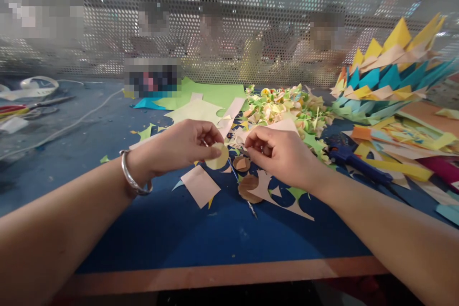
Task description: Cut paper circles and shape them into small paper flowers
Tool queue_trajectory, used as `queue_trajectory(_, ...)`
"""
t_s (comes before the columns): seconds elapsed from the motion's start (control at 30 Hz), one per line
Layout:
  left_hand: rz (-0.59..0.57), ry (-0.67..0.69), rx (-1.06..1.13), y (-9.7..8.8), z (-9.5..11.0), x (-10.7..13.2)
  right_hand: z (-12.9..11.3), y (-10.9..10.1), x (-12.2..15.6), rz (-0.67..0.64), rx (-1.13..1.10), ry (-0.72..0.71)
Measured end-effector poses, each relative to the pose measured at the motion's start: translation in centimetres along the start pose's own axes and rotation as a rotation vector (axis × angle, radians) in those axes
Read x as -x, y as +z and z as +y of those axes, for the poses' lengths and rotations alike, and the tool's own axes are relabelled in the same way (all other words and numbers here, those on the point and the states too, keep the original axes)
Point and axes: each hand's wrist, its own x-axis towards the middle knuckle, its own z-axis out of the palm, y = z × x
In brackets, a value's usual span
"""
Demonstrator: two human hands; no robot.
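Note:
My left hand (190, 146) pinches a pale yellow paper disc (220, 158) between thumb and fingers, above the blue tabletop. Just to its right, my right hand (281, 155) is closed in a pinch; a small dark tip shows at its fingers, too unclear to name. Between and below the hands lie a round brown disc (249, 188), a smaller disc with a paper scrap (241, 164) on it, and a thin pen (252, 209). A pink paper square (201, 186) rests below my left hand. Pink paper with curved cut-outs (267, 191) lies below my right.
Behind the hands are green sheets (222, 90) and a heap of small curled paper pieces (283, 105). At right stand spiky folded-paper tiers (385, 79) and a blue glue gun (362, 165). Scissors (21, 112) and a cord lie left. People sit beyond a perforated panel (229, 52).

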Motion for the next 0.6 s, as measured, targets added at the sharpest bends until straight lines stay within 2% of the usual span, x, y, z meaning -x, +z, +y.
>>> queue_trajectory(0.13, 0.088, -0.041, 0.491, 0.9, 0.1, 0.0, -0.2, -0.1, 0.3, 0.132, -0.007, -0.143)
queue_trajectory(0.23, 0.103, -0.086, 0.714, 2.0, -0.1, -0.1, -0.5, 0.0, 0.5, 0.151, 0.047, -0.248)
queue_trajectory(0.43, 0.126, -0.112, 0.856, 2.9, -0.2, -0.2, -0.6, -0.1, 0.5, 0.118, 0.115, -0.319)
queue_trajectory(0.6, 0.001, -0.106, 0.861, 3.4, 0.0, 0.0, -0.6, -0.3, 0.2, 0.135, 0.073, -0.31)
